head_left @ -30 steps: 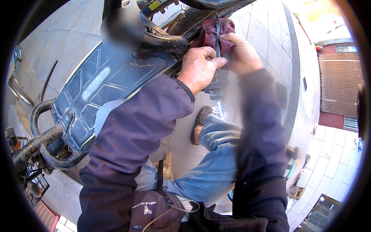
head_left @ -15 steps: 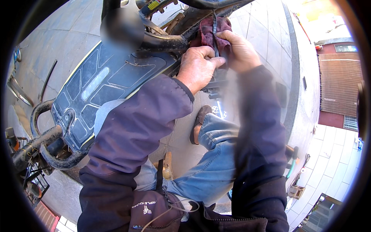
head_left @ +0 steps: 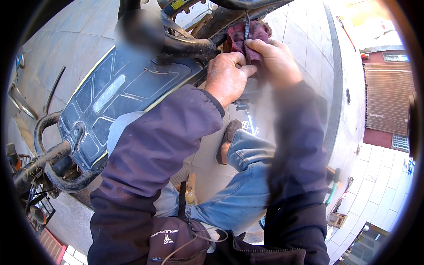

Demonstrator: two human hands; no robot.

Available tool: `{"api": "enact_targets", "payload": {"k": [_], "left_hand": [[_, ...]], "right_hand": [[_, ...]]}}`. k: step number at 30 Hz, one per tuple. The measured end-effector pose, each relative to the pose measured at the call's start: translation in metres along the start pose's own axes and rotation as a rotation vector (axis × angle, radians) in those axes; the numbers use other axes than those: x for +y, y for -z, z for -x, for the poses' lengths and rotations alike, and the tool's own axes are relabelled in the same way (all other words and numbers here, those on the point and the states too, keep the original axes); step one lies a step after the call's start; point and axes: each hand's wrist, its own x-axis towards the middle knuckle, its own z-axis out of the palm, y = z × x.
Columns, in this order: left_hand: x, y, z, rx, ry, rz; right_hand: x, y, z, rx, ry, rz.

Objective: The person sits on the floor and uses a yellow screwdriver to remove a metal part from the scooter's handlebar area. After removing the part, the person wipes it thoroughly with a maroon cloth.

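Observation:
A dark red, stained cloth (head_left: 259,32) is bunched beside the frame, with a thin dark cable (head_left: 247,27) running down over it. My right hand (head_left: 279,62) is closed on the cloth, its thumb lying against the cable. Close on its left, my left hand (head_left: 226,74) is in a pinch where cable and cloth come together; it seems to hold the cable's lower end, which the fingers and cloth cover. Both hands are just right of a black tubular frame (head_left: 187,47), part of a small vehicle.
Left of my arms lies the vehicle's black ribbed footboard (head_left: 106,95), with bent black tubes (head_left: 73,181) at its near end. My jeans-clad leg (head_left: 238,176) and shoe (head_left: 231,134) are below the hands. A blurred round dark part (head_left: 140,33) stands at the top.
The cloth has shifted slightly right and now wraps over the cable's lower stretch, which was bare before. My right hand has moved a little right; the left has barely moved.

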Motion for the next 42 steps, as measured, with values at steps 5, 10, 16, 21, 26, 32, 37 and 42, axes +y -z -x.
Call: {"api": "enact_targets", "payload": {"k": [5, 10, 16, 21, 26, 32, 37, 42], "left_hand": [[0.001, -0.001, 0.0, 0.004, 0.008, -0.001], [-0.002, -0.002, -0.001, -0.007, -0.009, 0.039], [-0.005, -0.004, -0.002, -0.002, -0.042, 0.033], [-0.005, -0.005, -0.002, 0.001, -0.092, 0.002], [-0.007, -0.003, -0.003, 0.016, -0.071, 0.04], [-0.002, -0.003, -0.002, -0.009, -0.041, 0.04], [-0.003, -0.006, -0.002, -0.002, -0.055, 0.032], [-0.001, -0.003, 0.0, 0.01, -0.05, 0.029]], "right_hand": [[0.009, 0.005, -0.011, -0.028, -0.041, -0.119], [0.012, 0.013, -0.018, -0.049, -0.085, -0.205], [0.017, 0.025, -0.028, -0.02, -0.151, -0.278], [0.012, 0.028, -0.023, -0.107, -0.122, -0.306], [0.007, 0.009, -0.012, -0.029, -0.047, -0.129], [0.006, 0.021, -0.015, -0.035, -0.059, -0.161], [0.008, 0.04, -0.021, -0.055, -0.081, -0.271], [-0.005, 0.0, 0.006, 0.029, -0.005, 0.032]]}}
